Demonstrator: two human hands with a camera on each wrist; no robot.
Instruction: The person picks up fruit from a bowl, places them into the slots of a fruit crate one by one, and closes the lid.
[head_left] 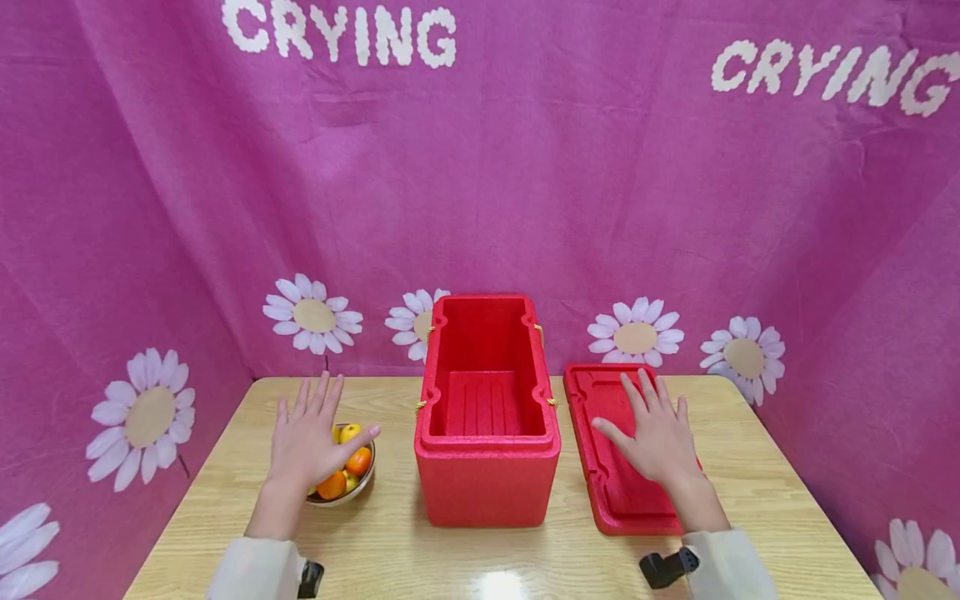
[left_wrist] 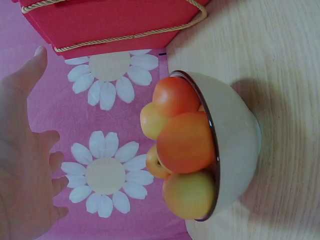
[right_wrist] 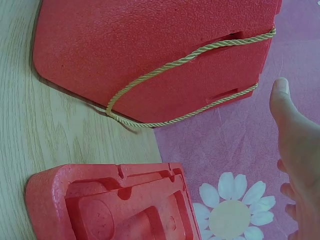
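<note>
A red foam box stands uncovered in the middle of the wooden table, its ribbed floor bare. Gold cord loops along its side in the right wrist view. To its right lies the red lid, inner face up. My right hand hovers over that lid with spread fingers, holding nothing. On the left, a cream bowl with a dark rim carries orange and yellow fruit. My left hand is above and beside the bowl, fingers spread, and it hides part of the fruit in the head view.
Pinkish-purple cloth with white daisies and lettering hangs behind and at both sides of the table. The box's back end stands close to the cloth. A dark wrist device is at my right sleeve.
</note>
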